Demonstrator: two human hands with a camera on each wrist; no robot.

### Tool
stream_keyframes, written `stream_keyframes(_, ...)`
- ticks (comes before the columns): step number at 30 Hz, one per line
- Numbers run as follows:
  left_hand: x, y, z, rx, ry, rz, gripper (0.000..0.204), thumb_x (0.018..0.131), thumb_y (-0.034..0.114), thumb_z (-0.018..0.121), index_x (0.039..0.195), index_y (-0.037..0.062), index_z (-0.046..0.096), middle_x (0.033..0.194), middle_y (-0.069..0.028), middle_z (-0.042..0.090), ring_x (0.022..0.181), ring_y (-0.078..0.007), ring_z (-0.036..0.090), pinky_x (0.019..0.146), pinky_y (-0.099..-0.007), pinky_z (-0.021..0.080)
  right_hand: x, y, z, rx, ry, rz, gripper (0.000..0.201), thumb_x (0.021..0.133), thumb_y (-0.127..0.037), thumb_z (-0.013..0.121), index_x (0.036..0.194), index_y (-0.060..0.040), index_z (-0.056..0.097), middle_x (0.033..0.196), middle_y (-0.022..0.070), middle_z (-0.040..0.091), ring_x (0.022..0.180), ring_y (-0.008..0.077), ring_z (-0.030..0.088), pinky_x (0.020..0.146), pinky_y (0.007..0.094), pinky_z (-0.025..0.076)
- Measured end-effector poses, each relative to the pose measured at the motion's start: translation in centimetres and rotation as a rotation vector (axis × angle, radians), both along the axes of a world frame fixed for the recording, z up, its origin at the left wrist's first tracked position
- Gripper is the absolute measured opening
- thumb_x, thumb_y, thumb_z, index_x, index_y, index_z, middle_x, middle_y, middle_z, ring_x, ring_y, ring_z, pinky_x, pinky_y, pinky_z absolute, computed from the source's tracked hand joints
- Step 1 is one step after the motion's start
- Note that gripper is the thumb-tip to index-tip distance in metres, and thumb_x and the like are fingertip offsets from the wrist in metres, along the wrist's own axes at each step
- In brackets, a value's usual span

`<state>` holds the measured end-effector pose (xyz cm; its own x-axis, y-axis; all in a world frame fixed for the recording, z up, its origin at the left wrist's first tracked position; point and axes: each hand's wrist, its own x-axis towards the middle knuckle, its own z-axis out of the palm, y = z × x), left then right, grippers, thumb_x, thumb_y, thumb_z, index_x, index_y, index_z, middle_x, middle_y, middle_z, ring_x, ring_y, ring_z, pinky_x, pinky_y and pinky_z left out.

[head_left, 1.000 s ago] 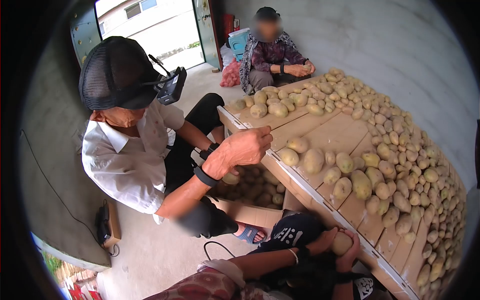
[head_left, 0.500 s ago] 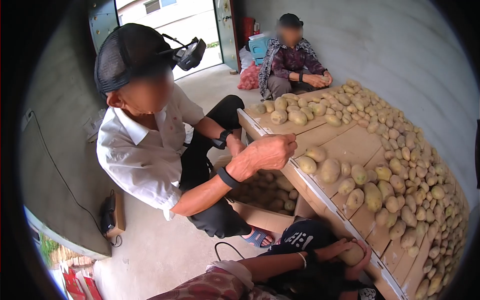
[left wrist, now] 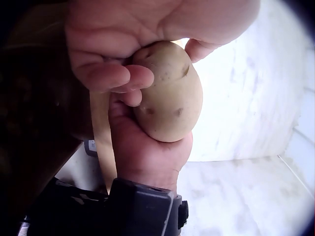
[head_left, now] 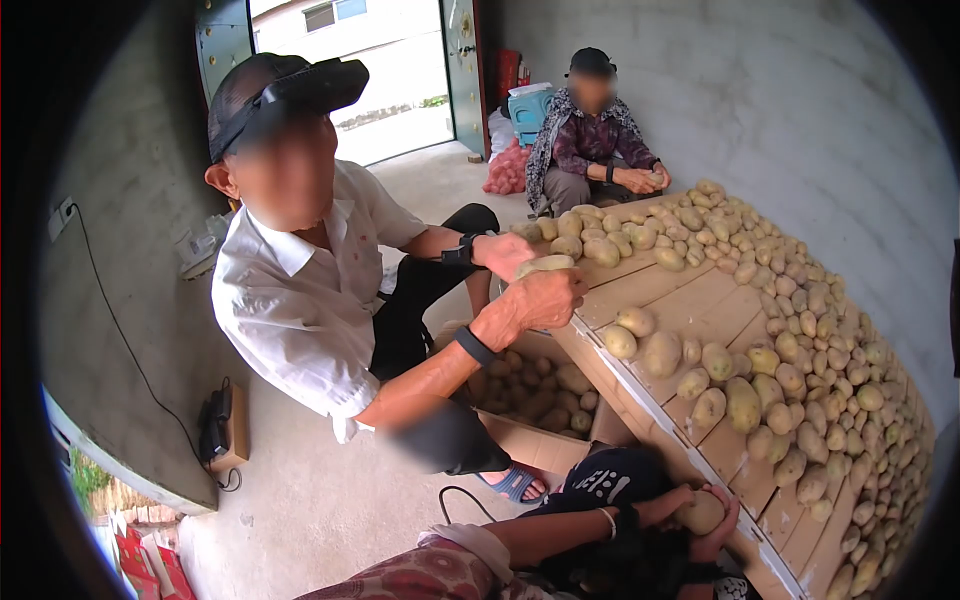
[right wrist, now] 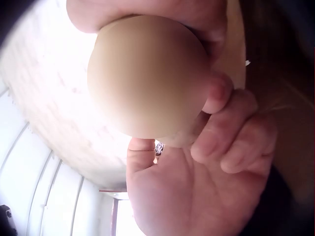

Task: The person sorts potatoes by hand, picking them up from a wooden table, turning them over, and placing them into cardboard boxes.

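1. Both hands meet at the near edge of the wooden table (head_left: 680, 275). The left hand (head_left: 660, 503) and the right hand (head_left: 722, 520) are both curled round one potato (head_left: 700, 512), held between them just off the table's edge.
2. In the left wrist view the potato (left wrist: 170, 93) sits against the palm with fingers (left wrist: 110, 76) wrapped over its side; the right wrist view shows it (right wrist: 147, 73) cupped from the other side.
3. It looks firm, smooth-skinned and fairly dense, a little dusty rather than slippery; a grip across the broad middle should hold it, and it is likely to bruise if dropped.
4. Loose potatoes lie heaped along the far side of the table.
5. An open cardboard box (head_left: 530, 400) of potatoes stands on the floor beside it.
6. A person in a white shirt (head_left: 300, 300) holds a potato just above the table's edge; another sits near the open doorway (head_left: 400, 70). Grey concrete walls and floor.
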<state>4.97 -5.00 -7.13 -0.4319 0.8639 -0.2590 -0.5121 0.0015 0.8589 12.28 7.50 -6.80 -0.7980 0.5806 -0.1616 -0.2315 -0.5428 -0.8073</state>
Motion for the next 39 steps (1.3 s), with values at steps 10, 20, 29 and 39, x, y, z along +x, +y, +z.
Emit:
stream_keyframes(10,-0.5,0.2,-0.8,0.047,-0.051,-0.083,0.031,0.092,0.040,0.028,0.101,0.0131,0.040,0.063,-0.0030,0.048,0.044,-0.0106,0.042,0.039,-0.0224,0.034,-0.2,-0.1,0.2,0.015,-0.021,-0.022,0.049,0.095,-0.038,0.032,0.090,0.0009,0.061,0.093,0.0156,0.064,0.089,0.0259,0.059,0.084,0.0357,0.046)
stream_keyframes(20,-0.2,0.3,-1.1,0.018,-0.032,-0.029,0.034,0.092,0.042,0.026,0.101,0.0128,0.041,0.063,-0.0017,0.047,0.044,-0.0094,0.040,0.040,-0.0215,0.034,-0.2,-0.4,0.2,0.004,-0.020,-0.037,0.048,0.095,-0.037,0.033,0.091,0.0021,0.060,0.093,0.0171,0.063,0.089,0.0267,0.060,0.084,0.0361,0.047)
stream_keyframes(29,0.0,0.5,-0.9,0.017,0.035,0.056,0.055,0.089,0.053,0.020,0.079,0.0101,0.052,0.051,0.0000,0.045,0.038,-0.0085,0.040,0.035,-0.0213,0.031,-0.2,-0.5,0.4,0.049,-0.017,-0.025,0.049,0.095,-0.037,0.032,0.092,0.0026,0.060,0.094,0.0160,0.064,0.090,0.0262,0.059,0.085,0.0352,0.046)
stream_keyframes(39,-0.6,-0.4,0.5,-0.010,-0.005,-0.032,0.031,0.091,0.041,0.028,0.103,0.0159,0.043,0.066,-0.0009,0.049,0.047,-0.0082,0.044,0.039,-0.0201,0.034,-0.3,-0.9,1.2,0.105,-0.030,-0.037,0.050,0.096,-0.037,0.028,0.092,0.0027,0.060,0.096,0.0166,0.063,0.092,0.0263,0.059,0.087,0.0352,0.045)
